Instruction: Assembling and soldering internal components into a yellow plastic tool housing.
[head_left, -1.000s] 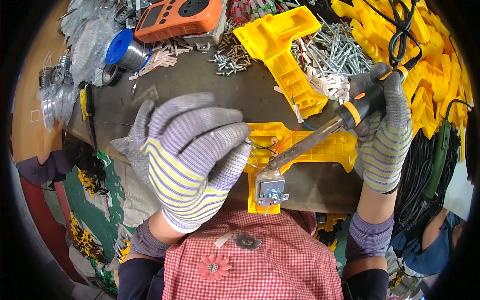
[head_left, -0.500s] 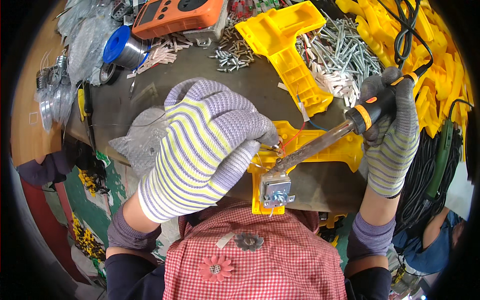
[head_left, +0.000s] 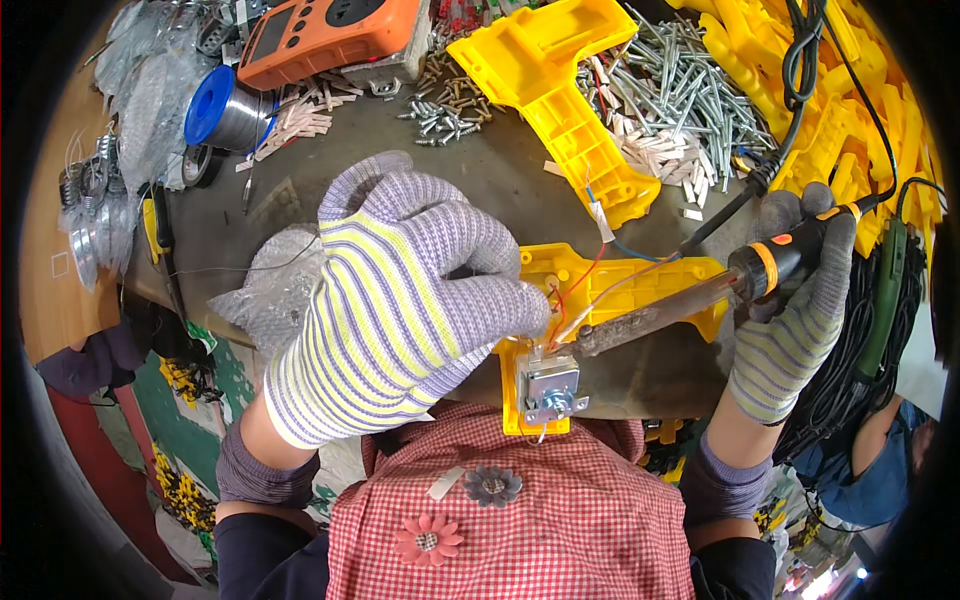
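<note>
My left hand, in a striped knit glove, is closed with thumb and finger pinched above a metal boxed switch with a shaft. A thin solder wire runs into this glove from the left; the pinched end is hidden. My right hand, gloved alike, grips the dark handle of a soldering iron. Its tip rests at or just above the switch's terminals. Beneath lies a yellow plastic housing half, the switch on its near end. Red wires and a cord's pale lead reach the terminals.
Beyond lie another yellow housing half, screws, white pieces and an orange multimeter. A solder spool and bubble wrap are left. Yellow parts and a green-handled tool are right.
The soldering iron and my right hand have shifted slightly right. A dark cord with a pale lead now crosses the housing to the switch. My left fingertips have dipped slightly toward the terminals.
</note>
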